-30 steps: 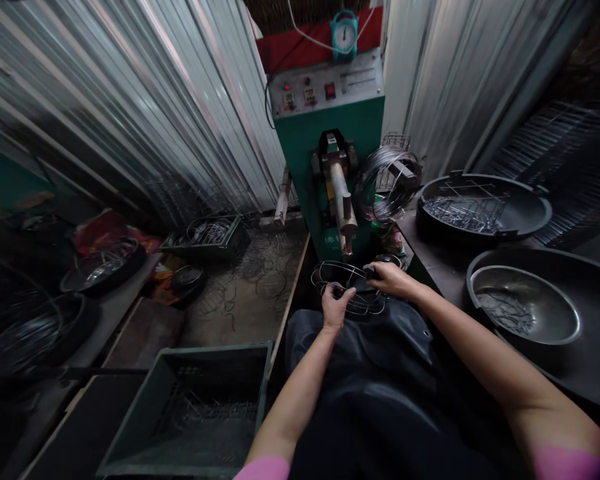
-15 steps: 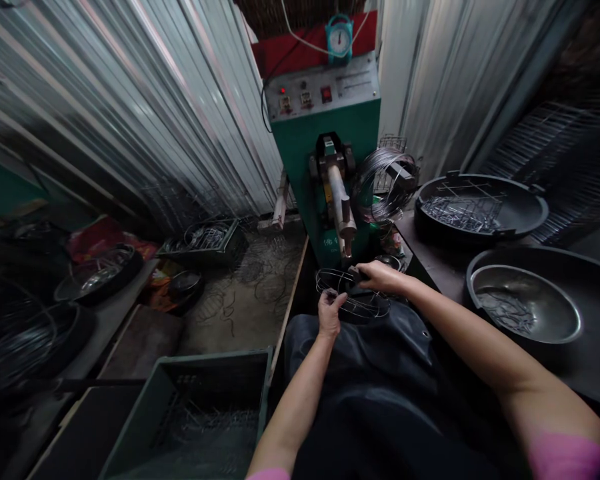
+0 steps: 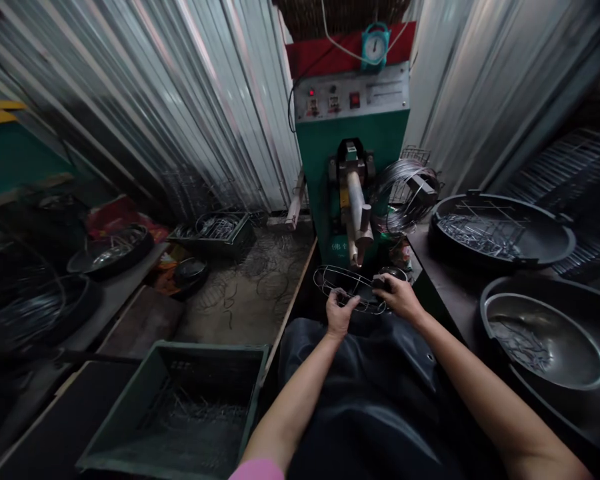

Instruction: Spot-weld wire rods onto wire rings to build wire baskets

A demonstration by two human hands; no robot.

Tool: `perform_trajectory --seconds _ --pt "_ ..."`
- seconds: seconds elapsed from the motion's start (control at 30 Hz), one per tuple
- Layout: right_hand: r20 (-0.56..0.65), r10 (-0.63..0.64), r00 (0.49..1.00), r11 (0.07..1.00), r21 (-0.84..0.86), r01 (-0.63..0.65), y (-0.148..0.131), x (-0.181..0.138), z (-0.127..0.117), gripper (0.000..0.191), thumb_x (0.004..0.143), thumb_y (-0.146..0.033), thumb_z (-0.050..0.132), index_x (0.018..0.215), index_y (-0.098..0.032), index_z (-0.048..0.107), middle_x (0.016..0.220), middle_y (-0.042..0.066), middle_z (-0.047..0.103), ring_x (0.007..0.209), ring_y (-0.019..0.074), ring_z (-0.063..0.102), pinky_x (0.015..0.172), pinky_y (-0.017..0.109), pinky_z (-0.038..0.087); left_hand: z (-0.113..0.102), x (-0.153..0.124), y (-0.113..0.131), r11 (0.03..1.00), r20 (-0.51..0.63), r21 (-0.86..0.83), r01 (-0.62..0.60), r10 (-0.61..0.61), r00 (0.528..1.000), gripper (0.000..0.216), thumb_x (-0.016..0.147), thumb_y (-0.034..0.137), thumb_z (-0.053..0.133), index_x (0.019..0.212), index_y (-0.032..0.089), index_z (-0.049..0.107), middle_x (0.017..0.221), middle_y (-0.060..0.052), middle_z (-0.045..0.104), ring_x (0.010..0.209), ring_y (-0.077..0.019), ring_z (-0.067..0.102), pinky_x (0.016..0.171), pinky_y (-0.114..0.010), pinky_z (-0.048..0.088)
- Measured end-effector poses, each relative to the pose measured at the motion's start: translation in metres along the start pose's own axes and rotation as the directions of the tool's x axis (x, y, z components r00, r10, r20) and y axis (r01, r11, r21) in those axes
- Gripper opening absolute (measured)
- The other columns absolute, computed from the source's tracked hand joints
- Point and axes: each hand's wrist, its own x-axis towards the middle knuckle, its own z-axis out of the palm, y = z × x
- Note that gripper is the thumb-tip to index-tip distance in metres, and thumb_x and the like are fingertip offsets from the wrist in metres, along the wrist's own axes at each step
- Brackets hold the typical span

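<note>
My left hand (image 3: 341, 315) pinches the near rim of a round wire frame (image 3: 350, 272) made of thin metal rings and cross wires. The frame sits tilted above my dark apron (image 3: 350, 393). Closed around a small dark block (image 3: 380, 282), my right hand (image 3: 401, 297) is at the frame's right side. Whether the block touches the wires I cannot tell. Just above the frame is the metal arm and tip (image 3: 356, 200) of a green machine (image 3: 317, 160), with a gap between tip and frame.
A green crate (image 3: 130, 407) with loose wire pieces stands at lower left. To the right are a black pan (image 3: 545, 233) of wire parts and a steel bowl (image 3: 575, 333) with short rods. A wire coil (image 3: 405, 173) hangs beside the machine. Wire rings lie on the floor.
The camera view has shifted, so the machine appears farther right and lower. My right hand has turned with the dark block, which now shows more clearly. My left hand keeps hold of the wire frame.
</note>
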Motion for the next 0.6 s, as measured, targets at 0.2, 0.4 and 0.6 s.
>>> perform_trajectory --seconds 0.2,0.4,0.6 --pt "-0.115 0.028 0.993 0.998 0.066 -0.021 0.019 0.005 0.004 0.030 0.072 -0.043 0.059 0.089 -0.019 0.061 0.084 0.005 0.066 0.079 0.0216 0.060 0.073 0.034 0.046 0.016 0.005 -0.006 1.000 -0.020 0.027 -0.015 0.015 1.000 0.029 0.063 0.033 0.072 0.076 0.018 0.051 0.072 0.001 0.050 0.071 -0.0126 0.048 0.072 -0.027 0.039" --pt "-0.202 -0.004 0.979 0.999 -0.035 -0.003 0.019 0.008 0.005 0.029 0.072 -0.047 0.059 0.085 -0.021 0.062 0.088 0.008 0.065 0.085 0.0249 0.059 0.078 0.039 0.045 0.020 0.009 -0.006 1.000 -0.036 0.024 -0.001 0.001 0.999 0.029 0.063 0.032 0.072 0.075 0.018 0.050 0.071 0.001 0.050 0.069 -0.0131 0.049 0.071 -0.027 0.039" --pt "-0.137 -0.046 0.989 0.999 -0.015 0.045 0.000 0.020 0.005 0.023 0.075 -0.044 0.058 0.083 -0.023 0.060 0.086 0.006 0.063 0.082 0.0223 0.058 0.076 0.035 0.044 0.020 0.014 -0.003 1.000 -0.044 0.013 0.008 -0.007 0.999 0.030 0.059 0.032 0.074 0.073 0.018 0.051 0.072 0.000 0.051 0.072 -0.0141 0.049 0.074 -0.028 0.039"
